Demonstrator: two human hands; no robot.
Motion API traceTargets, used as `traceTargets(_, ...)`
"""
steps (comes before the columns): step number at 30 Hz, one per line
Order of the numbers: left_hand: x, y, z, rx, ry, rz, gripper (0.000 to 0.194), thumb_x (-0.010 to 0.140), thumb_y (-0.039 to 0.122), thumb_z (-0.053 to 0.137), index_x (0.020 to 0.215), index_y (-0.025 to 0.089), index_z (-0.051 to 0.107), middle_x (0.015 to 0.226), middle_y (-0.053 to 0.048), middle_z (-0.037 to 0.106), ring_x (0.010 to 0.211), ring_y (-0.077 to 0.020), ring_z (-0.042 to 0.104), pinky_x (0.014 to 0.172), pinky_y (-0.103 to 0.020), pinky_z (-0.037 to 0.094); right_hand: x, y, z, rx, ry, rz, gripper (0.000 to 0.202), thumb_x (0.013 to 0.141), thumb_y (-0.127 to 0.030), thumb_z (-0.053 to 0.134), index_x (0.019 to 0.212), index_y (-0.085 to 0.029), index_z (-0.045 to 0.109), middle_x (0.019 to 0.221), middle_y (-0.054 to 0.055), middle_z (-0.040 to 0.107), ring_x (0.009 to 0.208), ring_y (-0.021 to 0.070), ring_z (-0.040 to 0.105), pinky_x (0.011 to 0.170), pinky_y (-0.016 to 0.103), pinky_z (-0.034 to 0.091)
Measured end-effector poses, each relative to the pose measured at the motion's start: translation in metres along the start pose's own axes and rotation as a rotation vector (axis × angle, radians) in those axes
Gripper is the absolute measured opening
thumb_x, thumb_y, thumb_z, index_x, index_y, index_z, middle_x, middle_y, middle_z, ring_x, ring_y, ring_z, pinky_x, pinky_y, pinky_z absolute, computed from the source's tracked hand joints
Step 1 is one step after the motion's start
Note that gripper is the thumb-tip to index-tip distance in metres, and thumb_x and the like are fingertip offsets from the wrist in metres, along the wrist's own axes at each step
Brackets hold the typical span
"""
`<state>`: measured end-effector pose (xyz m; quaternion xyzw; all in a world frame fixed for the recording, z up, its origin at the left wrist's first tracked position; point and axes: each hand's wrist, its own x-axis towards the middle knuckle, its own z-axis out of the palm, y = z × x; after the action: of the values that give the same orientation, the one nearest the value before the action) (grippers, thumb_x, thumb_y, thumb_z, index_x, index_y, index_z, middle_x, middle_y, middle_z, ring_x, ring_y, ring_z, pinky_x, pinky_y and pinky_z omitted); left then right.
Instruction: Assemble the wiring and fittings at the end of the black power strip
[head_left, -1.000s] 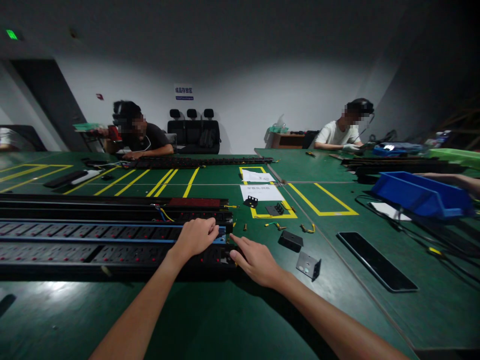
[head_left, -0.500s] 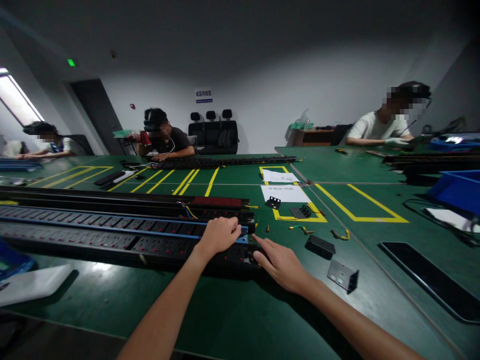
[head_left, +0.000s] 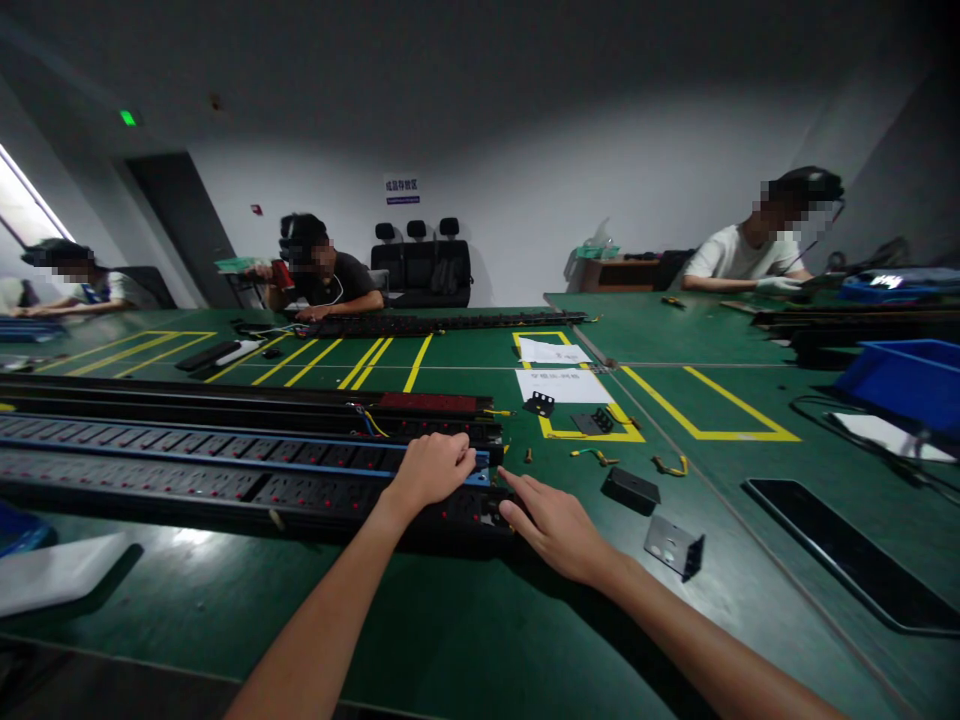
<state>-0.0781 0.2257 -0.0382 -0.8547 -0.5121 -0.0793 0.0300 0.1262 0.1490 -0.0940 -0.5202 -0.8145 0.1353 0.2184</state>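
Long black socket strips [head_left: 300,488] lie side by side on the green table [head_left: 420,620], running off to the left. A blue-edged strip [head_left: 352,465] lies among them. My left hand [head_left: 435,470] rests over the right end of the blue-edged strip with its fingers curled; what they hold, if anything, is hidden. Beside the strips' right ends is my right hand [head_left: 555,522], its thumb and forefinger apart at the end of the nearest strip and nothing visible between them.
Right of my hands lie a black block [head_left: 631,491], a metal bracket [head_left: 672,545], yellow-green wires [head_left: 595,457] and a phone [head_left: 847,550]. A blue bin [head_left: 907,385] stands at the right. A white object [head_left: 64,572] lies at left. Three people sit beyond.
The whole view has shifted slightly, so things appear a little further left. Both hands keep nearly the same places at the strips' ends.
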Motion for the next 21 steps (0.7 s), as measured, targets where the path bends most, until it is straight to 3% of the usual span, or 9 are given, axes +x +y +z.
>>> traceTargets(21, 0.0019, -0.0018, -0.0018, 0.004, -0.006, 0.015, 0.032, 0.098, 0.038, 0.039, 0.083, 0.022, 0.062, 0.079, -0.007, 0.070, 0.079, -0.0245, 0.069, 0.068, -0.029, 0.043, 0.0015, -0.0028, -0.0046, -0.024, -0.009, 0.012, 0.057, 0.103, -0.049, 0.029, 0.148, -0.016, 0.043, 0.122, 0.013, 0.066, 0.109, 0.0256, 0.062, 0.090, 0.034, 0.046)
